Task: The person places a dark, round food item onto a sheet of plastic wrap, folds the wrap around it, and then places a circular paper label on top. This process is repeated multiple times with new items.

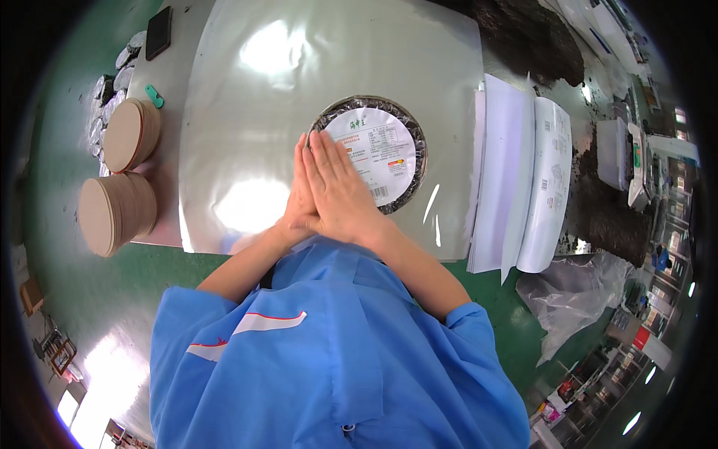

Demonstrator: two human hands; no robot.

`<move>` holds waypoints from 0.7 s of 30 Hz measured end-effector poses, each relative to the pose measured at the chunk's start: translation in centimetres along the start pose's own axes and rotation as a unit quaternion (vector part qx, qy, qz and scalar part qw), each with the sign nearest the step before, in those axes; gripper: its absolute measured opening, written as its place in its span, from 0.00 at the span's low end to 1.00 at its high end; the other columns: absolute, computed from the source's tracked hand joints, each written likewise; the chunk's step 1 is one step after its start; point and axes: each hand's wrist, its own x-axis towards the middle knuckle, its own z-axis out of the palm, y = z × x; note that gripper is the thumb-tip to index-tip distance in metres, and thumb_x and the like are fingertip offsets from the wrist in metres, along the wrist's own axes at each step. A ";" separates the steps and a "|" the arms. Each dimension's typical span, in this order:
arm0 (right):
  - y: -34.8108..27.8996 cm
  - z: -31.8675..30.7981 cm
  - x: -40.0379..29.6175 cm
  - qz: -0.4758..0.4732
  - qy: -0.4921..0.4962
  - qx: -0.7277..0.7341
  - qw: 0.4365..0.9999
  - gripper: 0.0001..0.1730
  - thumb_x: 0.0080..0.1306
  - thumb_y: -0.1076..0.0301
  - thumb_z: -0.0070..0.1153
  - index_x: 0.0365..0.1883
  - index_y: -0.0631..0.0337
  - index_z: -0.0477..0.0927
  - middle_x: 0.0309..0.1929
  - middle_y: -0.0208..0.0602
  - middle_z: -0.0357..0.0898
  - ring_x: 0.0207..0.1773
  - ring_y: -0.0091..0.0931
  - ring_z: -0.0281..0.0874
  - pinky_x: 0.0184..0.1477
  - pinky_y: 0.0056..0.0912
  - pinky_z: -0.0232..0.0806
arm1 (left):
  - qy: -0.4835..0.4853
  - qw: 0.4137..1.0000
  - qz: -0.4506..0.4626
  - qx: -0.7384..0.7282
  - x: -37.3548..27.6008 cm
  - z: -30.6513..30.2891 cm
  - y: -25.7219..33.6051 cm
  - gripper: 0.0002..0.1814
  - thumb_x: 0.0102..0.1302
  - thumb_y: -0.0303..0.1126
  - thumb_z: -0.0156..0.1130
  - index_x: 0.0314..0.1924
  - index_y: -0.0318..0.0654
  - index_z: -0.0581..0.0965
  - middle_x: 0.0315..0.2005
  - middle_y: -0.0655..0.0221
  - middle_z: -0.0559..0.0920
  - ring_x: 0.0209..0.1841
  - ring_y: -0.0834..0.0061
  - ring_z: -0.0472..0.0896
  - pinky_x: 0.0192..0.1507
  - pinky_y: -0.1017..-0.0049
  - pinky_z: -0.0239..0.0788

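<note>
My left hand [299, 193] and my right hand [343, 193] are pressed palm to palm, fingers straight and pointing away from me. No object shows between them, though the palms' inner faces are hidden. Just beyond lies a round, flat pack [415, 185] of dark material in clear wrapping. Its white round label [387, 146] bears printed text and a barcode. My fingertips overlap the pack's left side in the view; whether they touch it I cannot tell. A smooth, shiny sheet [235, 134] on the table lies under the pack.
At the left edge stand two stacks of round tan discs [122, 137] [115, 210], a green cutter [154, 96] and a phone [159, 33]. White label sheets [502, 179] lie right, curled at one side [545, 185]. Dark material [527, 39] heaps beyond; plastic film [572, 303] hangs below.
</note>
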 end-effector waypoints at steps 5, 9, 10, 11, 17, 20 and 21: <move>3.0 -2.9 -5.1 -0.039 0.169 0.015 0.985 0.47 0.60 0.55 0.64 0.71 0.68 0.57 0.72 0.53 0.56 0.74 0.44 0.55 0.73 0.48 0.49 | -0.034 0.975 0.051 0.214 2.4 -3.4 3.4 0.49 0.55 0.34 0.65 0.73 0.36 0.50 0.73 0.48 0.47 0.75 0.40 0.41 0.70 0.38 0.31; 8.0 -3.8 -6.2 0.189 0.354 0.358 0.843 0.34 0.65 0.69 0.60 0.68 0.68 0.64 0.65 0.42 0.69 0.62 0.28 0.70 0.63 0.31 0.64 | -0.129 0.925 0.071 0.351 6.8 2.4 6.3 0.35 0.63 0.46 0.59 0.69 0.46 0.65 0.73 0.57 0.53 0.74 0.40 0.42 0.68 0.36 0.34; 8.7 -2.9 -6.0 0.212 0.374 0.435 0.792 0.32 0.65 0.71 0.59 0.67 0.69 0.65 0.63 0.42 0.71 0.61 0.28 0.71 0.62 0.30 0.65 | -0.141 0.918 0.081 0.363 7.1 3.8 5.9 0.32 0.65 0.49 0.57 0.67 0.48 0.68 0.73 0.59 0.55 0.74 0.40 0.44 0.68 0.36 0.36; 9.3 -1.9 -5.6 0.232 0.390 0.507 0.733 0.31 0.65 0.72 0.58 0.66 0.70 0.66 0.60 0.42 0.73 0.60 0.28 0.72 0.61 0.29 0.65 | -0.141 0.912 0.088 0.376 7.2 4.4 5.7 0.33 0.65 0.52 0.56 0.67 0.48 0.68 0.73 0.59 0.55 0.74 0.40 0.44 0.67 0.35 0.35; 5.5 -4.0 -3.8 0.303 0.447 0.421 0.729 0.29 0.54 0.88 0.44 0.57 0.73 0.75 0.56 0.43 0.77 0.59 0.30 0.74 0.61 0.30 0.66 | -0.162 0.897 0.089 0.401 7.2 4.4 5.3 0.35 0.66 0.58 0.50 0.68 0.48 0.66 0.74 0.61 0.52 0.75 0.41 0.41 0.66 0.32 0.35; 1.2 -4.8 -3.6 0.199 0.434 0.262 0.839 0.34 0.48 0.89 0.38 0.56 0.73 0.76 0.57 0.45 0.77 0.62 0.33 0.73 0.63 0.33 0.65 | -0.236 0.875 0.032 0.422 7.5 4.2 5.7 0.34 0.66 0.56 0.50 0.66 0.44 0.69 0.66 0.59 0.66 0.72 0.42 0.52 0.67 0.31 0.33; 0.5 -5.2 -3.8 0.143 0.425 0.237 0.862 0.34 0.47 0.89 0.38 0.55 0.72 0.77 0.57 0.45 0.77 0.62 0.34 0.74 0.63 0.33 0.66 | -0.286 0.858 -0.007 0.426 7.8 3.8 6.4 0.34 0.66 0.55 0.49 0.65 0.43 0.69 0.64 0.58 0.69 0.71 0.43 0.54 0.67 0.31 0.32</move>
